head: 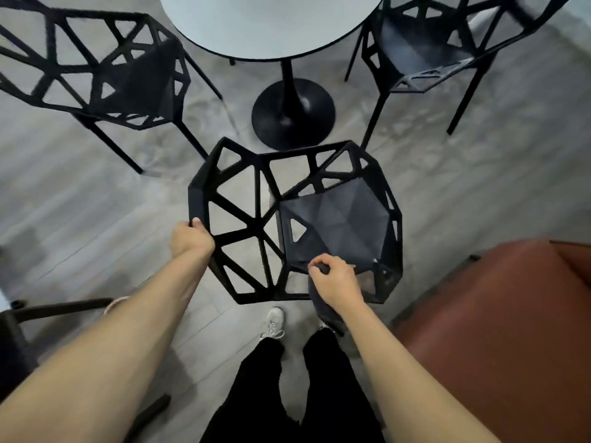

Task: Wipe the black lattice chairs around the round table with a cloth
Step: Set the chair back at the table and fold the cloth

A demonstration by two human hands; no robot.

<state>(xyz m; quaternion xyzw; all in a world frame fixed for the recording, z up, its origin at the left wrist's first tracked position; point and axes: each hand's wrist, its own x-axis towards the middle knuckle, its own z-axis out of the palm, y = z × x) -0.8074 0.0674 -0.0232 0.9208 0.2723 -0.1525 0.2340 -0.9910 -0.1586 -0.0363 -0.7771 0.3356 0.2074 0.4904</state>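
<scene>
Chair (256, 219), black lattice, nearest of three around the round pale tabletop (265, 24): angular open triangles in the backrest, solid faceted seat, matte finish. Left hand (191, 238) grips the backrest's left edge; right hand (335, 281) pinches a dark cloth (323, 306) at the seat's near rim. Cloth mostly hidden beneath the wrist; other chairs cropped, blurred.

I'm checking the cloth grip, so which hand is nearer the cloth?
Right. The right hand pinches the dark cloth, which hangs below it at the near chair's front edge. The left hand grips the chair's left rim, apart from the cloth.
</scene>
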